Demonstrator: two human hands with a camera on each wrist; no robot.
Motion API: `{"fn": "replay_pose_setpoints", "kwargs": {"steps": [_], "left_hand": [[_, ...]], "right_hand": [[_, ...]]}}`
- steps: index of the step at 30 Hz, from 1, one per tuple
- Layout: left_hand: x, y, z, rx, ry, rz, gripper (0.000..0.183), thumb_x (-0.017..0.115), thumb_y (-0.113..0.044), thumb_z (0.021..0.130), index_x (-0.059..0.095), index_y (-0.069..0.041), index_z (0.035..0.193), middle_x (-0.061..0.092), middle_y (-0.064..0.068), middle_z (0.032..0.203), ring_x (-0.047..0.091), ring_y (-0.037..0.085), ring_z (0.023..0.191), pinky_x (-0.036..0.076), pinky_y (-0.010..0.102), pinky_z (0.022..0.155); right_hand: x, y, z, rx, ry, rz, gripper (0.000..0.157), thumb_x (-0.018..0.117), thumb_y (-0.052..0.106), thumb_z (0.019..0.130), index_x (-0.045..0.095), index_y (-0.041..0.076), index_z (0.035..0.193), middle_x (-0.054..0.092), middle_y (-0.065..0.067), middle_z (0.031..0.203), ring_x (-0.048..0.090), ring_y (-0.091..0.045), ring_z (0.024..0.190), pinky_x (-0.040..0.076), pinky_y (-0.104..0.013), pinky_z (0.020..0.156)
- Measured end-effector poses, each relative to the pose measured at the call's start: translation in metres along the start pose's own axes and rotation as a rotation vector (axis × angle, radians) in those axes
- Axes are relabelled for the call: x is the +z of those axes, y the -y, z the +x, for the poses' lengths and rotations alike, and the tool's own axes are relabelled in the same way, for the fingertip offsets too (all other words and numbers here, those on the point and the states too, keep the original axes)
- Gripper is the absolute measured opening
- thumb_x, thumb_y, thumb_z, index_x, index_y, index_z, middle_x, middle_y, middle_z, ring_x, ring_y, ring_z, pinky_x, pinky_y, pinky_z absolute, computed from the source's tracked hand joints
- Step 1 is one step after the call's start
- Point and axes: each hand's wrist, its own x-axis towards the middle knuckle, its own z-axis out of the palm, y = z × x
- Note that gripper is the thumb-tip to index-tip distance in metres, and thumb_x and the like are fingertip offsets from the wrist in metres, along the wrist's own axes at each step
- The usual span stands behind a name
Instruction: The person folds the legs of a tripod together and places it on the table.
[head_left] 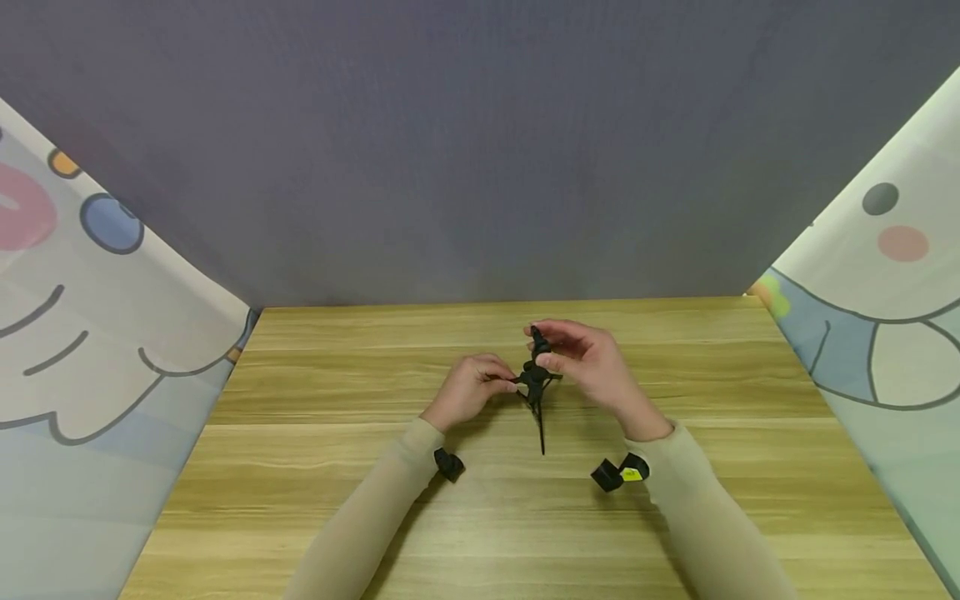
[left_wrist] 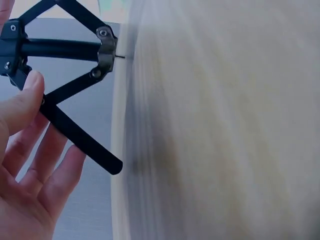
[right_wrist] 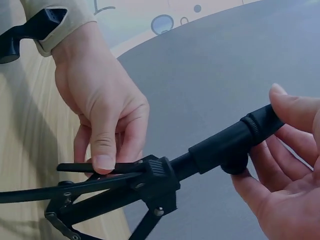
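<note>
A small black tripod with spread legs stands over the table between both hands. My left hand pinches one tripod leg between thumb and fingers, as the left wrist view shows. At the top end, my right hand grips the tripod's column head, with the thumb on one side and the fingers below. A round knob sticks out beside the right fingers. The hinged struts and centre post show in the left wrist view.
The tripod is above a wood-grain table. A dark grey panel rises behind its far edge. Printed cartoon sheets flank both sides. Each wrist wears a black strapped device.
</note>
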Motion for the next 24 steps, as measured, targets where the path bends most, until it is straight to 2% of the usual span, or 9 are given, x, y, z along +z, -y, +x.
{"fn": "replay_pose_setpoints", "kwargs": {"steps": [3,10,16,21,24], "left_hand": [[0.0007,-0.0007,0.0,0.008,-0.032,-0.011,0.004,0.074,-0.008,0.08,0.075,-0.007,0.084,0.064,-0.011,0.086,0.059,0.005,0.077,0.05,0.023,0.065],[0.0011,0.0001,-0.0016,-0.016,-0.058,-0.11,0.005,0.074,-0.004,0.08,0.075,-0.006,0.084,0.064,-0.01,0.084,0.059,0.007,0.075,0.05,0.026,0.063],[0.0014,-0.0012,-0.0042,-0.051,-0.069,-0.157,0.007,0.074,-0.009,0.08,0.075,-0.004,0.086,0.064,-0.008,0.084,0.059,0.01,0.077,0.049,0.027,0.066],[0.0024,-0.0037,-0.0054,-0.085,-0.087,-0.188,0.007,0.073,-0.013,0.081,0.075,-0.008,0.085,0.063,-0.008,0.083,0.059,0.01,0.079,0.05,0.029,0.071],[0.004,-0.0045,-0.0069,-0.098,-0.104,-0.223,0.006,0.073,-0.014,0.081,0.075,-0.01,0.085,0.063,-0.006,0.083,0.058,0.012,0.08,0.049,0.031,0.073]], "right_hand": [[-0.0006,0.0021,0.0009,0.022,0.015,0.03,0.04,0.068,0.003,0.084,0.059,0.0,0.122,0.062,-0.019,0.115,0.059,-0.034,0.102,0.051,-0.029,0.085],[-0.0007,0.0053,0.0014,0.054,0.034,0.046,0.039,0.068,0.006,0.085,0.059,0.003,0.122,0.061,-0.014,0.117,0.06,-0.026,0.103,0.05,-0.031,0.087],[-0.0013,0.0038,0.0014,0.071,0.034,0.057,0.038,0.067,0.005,0.086,0.059,0.003,0.123,0.06,-0.018,0.117,0.061,-0.024,0.102,0.051,-0.031,0.084],[-0.0015,0.0031,0.0022,0.053,0.04,0.085,0.039,0.066,0.004,0.086,0.057,-0.001,0.123,0.059,-0.022,0.118,0.061,-0.023,0.103,0.052,-0.032,0.082],[-0.0011,0.0042,0.0029,0.043,0.045,0.085,0.039,0.067,0.005,0.086,0.057,-0.002,0.123,0.06,-0.019,0.117,0.061,-0.024,0.102,0.052,-0.032,0.083]]}}
